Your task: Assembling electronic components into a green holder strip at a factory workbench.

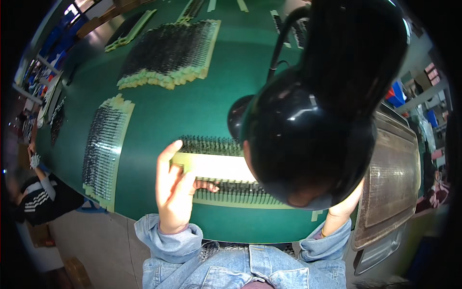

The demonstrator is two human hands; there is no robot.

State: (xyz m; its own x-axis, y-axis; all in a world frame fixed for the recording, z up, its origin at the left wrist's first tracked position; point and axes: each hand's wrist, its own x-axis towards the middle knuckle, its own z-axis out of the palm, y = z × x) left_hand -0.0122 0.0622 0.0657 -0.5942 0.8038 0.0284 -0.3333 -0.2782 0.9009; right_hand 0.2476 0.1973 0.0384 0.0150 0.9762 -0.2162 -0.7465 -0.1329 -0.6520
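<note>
My left hand (175,195) grips the left end of a pale yellow strip (216,165) that carries a row of small dark pins along its far edge. Its thumb lies on the near side and a finger reaches round the far corner. Under the strip, nearer to me, lies another pinned strip (250,198) with a pale green edge. A large glossy black lamp-like head (313,144) covers the strip's right end. Of my right hand (345,204) only the wrist and a bit of the hand's side show; its fingers are hidden behind that black head.
Overlapping pinned strips (166,53) lie at the far left of the green table (159,113), with another stack (103,149) nearer. Brown rectangular trays (390,168) stand on the right. Another person (43,195) is beyond the left edge.
</note>
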